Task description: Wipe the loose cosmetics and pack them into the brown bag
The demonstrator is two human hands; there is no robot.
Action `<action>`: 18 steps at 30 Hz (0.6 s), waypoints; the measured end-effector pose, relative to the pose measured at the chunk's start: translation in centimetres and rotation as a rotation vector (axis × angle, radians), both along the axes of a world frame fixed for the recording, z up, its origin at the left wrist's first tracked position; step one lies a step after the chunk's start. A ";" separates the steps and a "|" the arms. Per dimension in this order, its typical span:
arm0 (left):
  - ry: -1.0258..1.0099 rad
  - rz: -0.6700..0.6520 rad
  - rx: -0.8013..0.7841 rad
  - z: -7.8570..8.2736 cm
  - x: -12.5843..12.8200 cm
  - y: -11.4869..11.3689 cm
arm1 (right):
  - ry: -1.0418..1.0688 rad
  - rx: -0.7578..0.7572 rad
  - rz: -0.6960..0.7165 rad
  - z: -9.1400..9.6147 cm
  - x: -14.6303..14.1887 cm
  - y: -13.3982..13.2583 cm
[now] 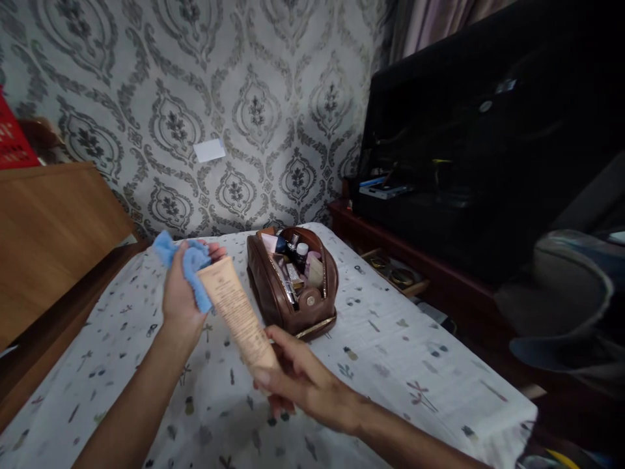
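Note:
My left hand (181, 293) is closed around a fluffy blue cloth (195, 260), part of which hangs out on either side. In my right hand (307, 384) is a peach-coloured squeeze tube (234, 309) with small print, gripped near its lower end. The tube tilts, its flat crimped end up by the cloth; whether the two touch I cannot tell. Its lower end is hidden by my right fingers. Just beyond the tube a brown leather toiletry bag (273, 296) stands unzipped, with several bottles and tubes inside.
The bag stands on a white printed cloth (381, 365) over a table or bed. A wooden cabinet (58, 241) is at left. To the right are a large black screen (463, 143) and an open drawer (415, 286). Patterned wallpaper (273, 78) covers the back wall.

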State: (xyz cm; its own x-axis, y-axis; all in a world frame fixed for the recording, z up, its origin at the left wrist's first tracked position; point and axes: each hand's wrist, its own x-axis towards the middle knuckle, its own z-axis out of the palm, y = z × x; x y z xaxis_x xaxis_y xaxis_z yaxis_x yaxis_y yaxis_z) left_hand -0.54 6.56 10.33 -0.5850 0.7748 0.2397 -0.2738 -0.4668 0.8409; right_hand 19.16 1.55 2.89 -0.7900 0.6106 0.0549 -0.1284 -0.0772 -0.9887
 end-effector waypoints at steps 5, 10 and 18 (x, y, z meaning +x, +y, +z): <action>0.567 -0.029 0.005 -1.2 1.1 6.0 | 0.060 -0.038 -0.227 1.8 2.1 1.4; 1.076 -0.096 -0.081 -1.2 1.3 10.5 | -0.061 0.036 -0.445 3.8 4.1 3.6; 1.808 -0.225 -0.265 0.1 1.8 12.8 | -0.367 0.049 -0.560 5.3 5.1 7.6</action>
